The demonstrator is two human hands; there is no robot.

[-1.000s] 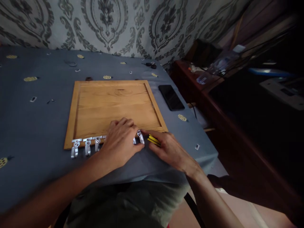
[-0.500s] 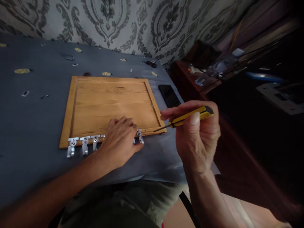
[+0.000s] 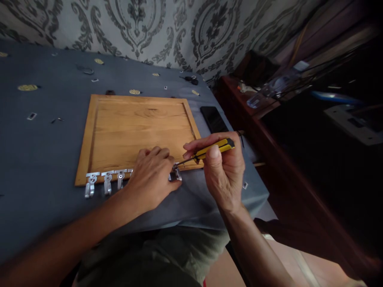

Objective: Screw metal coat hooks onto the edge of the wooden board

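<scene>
A framed wooden panel (image 3: pixel 143 127) lies flat, with a row of silver metal hooks (image 3: pixel 91 184) along its near edge. My left hand (image 3: pixel 151 179) is closed at that edge, its thumb beneath the rightmost metal hook (image 3: pixel 177 174) and its fingers curled over the panel; it hides part of the row. In my right hand (image 3: pixel 223 171) is a yellow and black screwdriver (image 3: pixel 214 148), pointing left and slightly down. The screwdriver's tip meets the top of the rightmost hook, close to my left fingers.
The panel rests on a blue patterned cloth (image 3: pixel 54 151). A black phone (image 3: pixel 214 119) lies right of the panel, and small screws (image 3: pixel 60 119) lie to its left. Dark keys (image 3: pixel 190 80) sit at the back. A plastic bottle (image 3: pixel 277 84) stands on reddish-brown furniture (image 3: pixel 239 101) at right.
My right hand has moved left with the screwdriver, bringing its tip from the panel's right corner to the rightmost hook. My left hand has stayed almost still.
</scene>
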